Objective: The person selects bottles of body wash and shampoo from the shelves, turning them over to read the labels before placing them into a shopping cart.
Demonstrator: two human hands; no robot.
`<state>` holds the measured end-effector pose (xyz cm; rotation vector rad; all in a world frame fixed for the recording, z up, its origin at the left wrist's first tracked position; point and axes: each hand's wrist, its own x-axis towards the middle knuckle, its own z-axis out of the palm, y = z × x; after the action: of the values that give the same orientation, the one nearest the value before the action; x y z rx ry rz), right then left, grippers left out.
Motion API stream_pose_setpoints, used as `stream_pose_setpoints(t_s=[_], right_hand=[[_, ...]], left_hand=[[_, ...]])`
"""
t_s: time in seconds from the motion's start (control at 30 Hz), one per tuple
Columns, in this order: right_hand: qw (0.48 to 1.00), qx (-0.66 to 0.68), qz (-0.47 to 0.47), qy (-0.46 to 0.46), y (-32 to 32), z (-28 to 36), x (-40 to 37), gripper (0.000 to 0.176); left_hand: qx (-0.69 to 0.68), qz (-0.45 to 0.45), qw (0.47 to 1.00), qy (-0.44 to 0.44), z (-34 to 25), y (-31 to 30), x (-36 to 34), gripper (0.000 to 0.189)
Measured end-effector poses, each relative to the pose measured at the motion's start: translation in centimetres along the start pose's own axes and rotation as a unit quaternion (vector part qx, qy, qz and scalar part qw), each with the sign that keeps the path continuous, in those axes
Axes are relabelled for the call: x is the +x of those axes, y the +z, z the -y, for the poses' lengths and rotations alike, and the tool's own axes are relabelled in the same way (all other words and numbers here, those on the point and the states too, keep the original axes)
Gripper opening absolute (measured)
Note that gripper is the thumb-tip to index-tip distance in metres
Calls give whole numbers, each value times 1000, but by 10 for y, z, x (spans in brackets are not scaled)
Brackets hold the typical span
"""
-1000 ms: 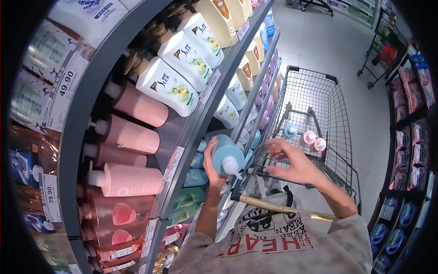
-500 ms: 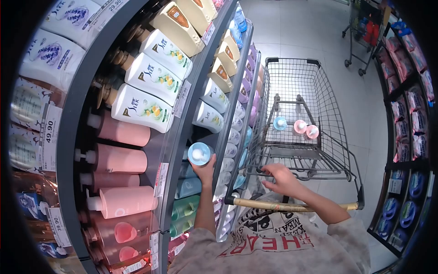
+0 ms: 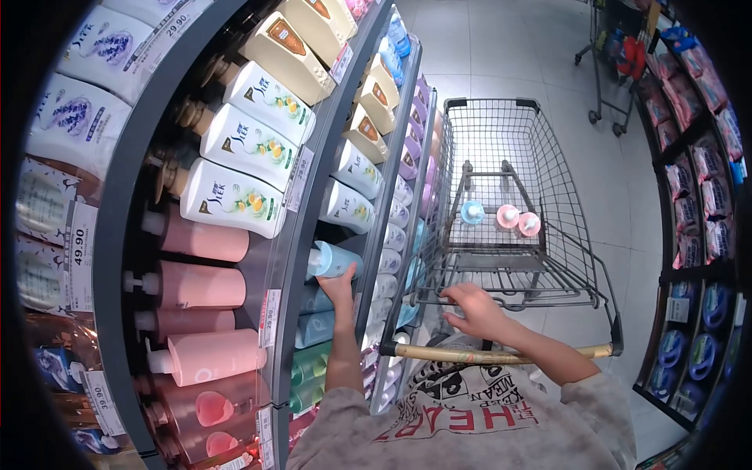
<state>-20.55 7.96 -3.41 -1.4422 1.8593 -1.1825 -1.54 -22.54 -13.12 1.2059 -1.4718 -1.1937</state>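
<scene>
My left hand grips a light-blue pump bottle at the front of the shelf. Its white pump top points left, toward the shelf's inside. More blue bottles stand just below it in the view, and white bottles with a fruit print are just above. My right hand is over the near end of the shopping cart, close to its yellow handle. Its thumb stands apart from loosely bent fingers, with nothing visible in them. One blue-topped pump bottle and two pink-topped ones are in the cart.
On the left, shelves hold pink pump bottles, white bottles, cream bottles and price tags. A rack of packaged goods lines the right side. Another cart stands farther up the tiled aisle.
My left hand has turned the blue bottle from pump facing me to pump facing the shelf, bringing it slightly left. My right hand has barely moved.
</scene>
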Motion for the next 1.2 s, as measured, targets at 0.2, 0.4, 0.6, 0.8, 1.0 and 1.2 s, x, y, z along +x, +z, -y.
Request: stream_pose_setpoints(t_s=[0.2, 0.4, 0.6, 0.8, 1.0, 1.2], right_hand=[[1000, -16, 4, 0, 1, -2, 2, 34], [1000, -20, 4, -10, 0, -4, 3, 33], [999, -30, 9, -14, -1, -1, 3, 33], [999, -38, 9, -29, -2, -4, 0, 32], [999, -29, 21, -25, -5, -5, 1, 32], [999, -31, 19, -25, -3, -6, 1, 32]], left_hand=[[-51, 117, 987, -93, 3, -23, 14, 76], [-18, 24, 997, -76, 1, -13, 1, 85], [155, -287, 943, 60, -18, 49, -4, 102], [-33, -154, 987, 30, -24, 20, 11, 81], [-75, -69, 994, 26, -26, 14, 1, 81], [173, -213, 962, 2, -1, 39, 4, 95]])
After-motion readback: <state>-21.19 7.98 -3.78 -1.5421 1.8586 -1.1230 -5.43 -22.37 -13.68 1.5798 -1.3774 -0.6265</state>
